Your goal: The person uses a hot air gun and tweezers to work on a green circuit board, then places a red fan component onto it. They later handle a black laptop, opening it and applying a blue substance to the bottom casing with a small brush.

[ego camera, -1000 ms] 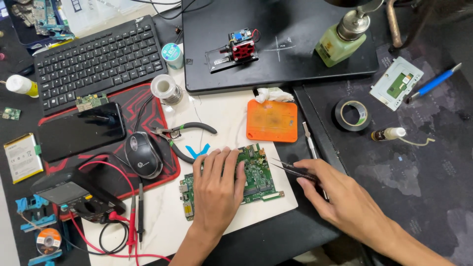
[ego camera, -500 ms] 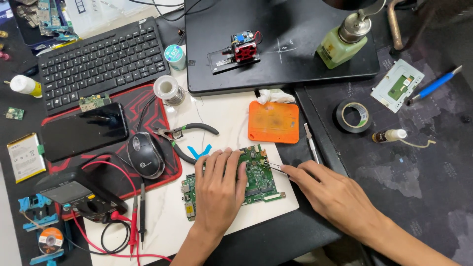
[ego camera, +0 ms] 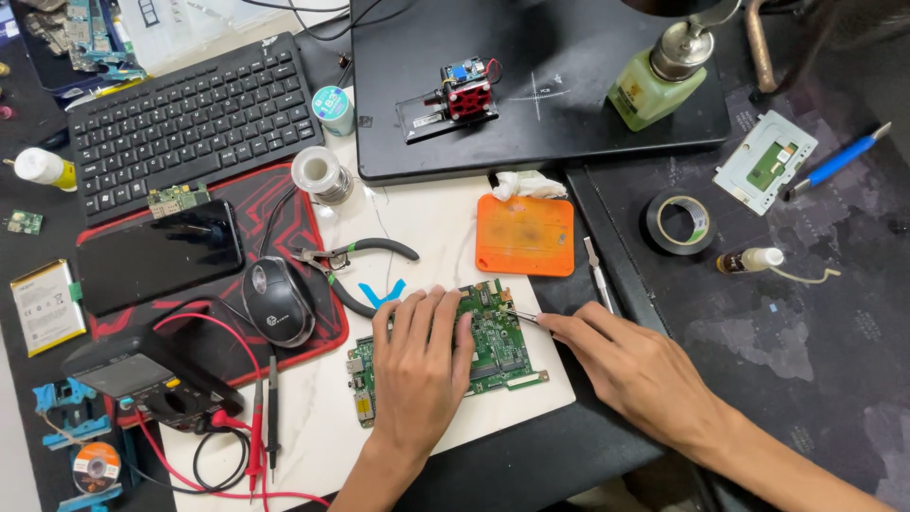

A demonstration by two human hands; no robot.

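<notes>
The left hand (ego camera: pixel 422 365) lay palm-down, fingers spread flat, pressing on the left half of a green rectangular circuit board (ego camera: pixel 498 341); its grip was wide and enclosed nothing. The right hand (ego camera: pixel 630 365) reached in from the right with its fingers pinched narrowly on slim metal tweezers (ego camera: pixel 523 317), whose tips met the board's upper right area. The board rested on a white rectangular work mat (ego camera: pixel 445 228), directly beneath both hands.

Just above the tweezer grip lay an orange square silicone pad (ego camera: pixel 526 234) with a crumpled white tissue (ego camera: pixel 526 183) at its top edge, and a slender metal hand tool (ego camera: pixel 597 275) lay just right of the pad. To the upper left of the left hand lay black-handled pliers (ego camera: pixel 355 261), a black computer mouse (ego camera: pixel 278 301) on a red-and-black mouse pad (ego camera: pixel 303 213), and a spool of solder wire (ego camera: pixel 319 173). Further left sat a black smartphone (ego camera: pixel 156 254) and a black keyboard (ego camera: pixel 185 118); below these, a dark multimeter with red leads (ego camera: pixel 142 379).

Well right of the right hand were a roll of black tape (ego camera: pixel 678 221) and a blue pen (ego camera: pixel 834 161). Above, a green liquid dispenser bottle (ego camera: pixel 659 76) stood on a black mat (ego camera: pixel 569 95). Nothing obstructed either hand. The table (ego camera: pixel 806 332) was dark and mottled.
</notes>
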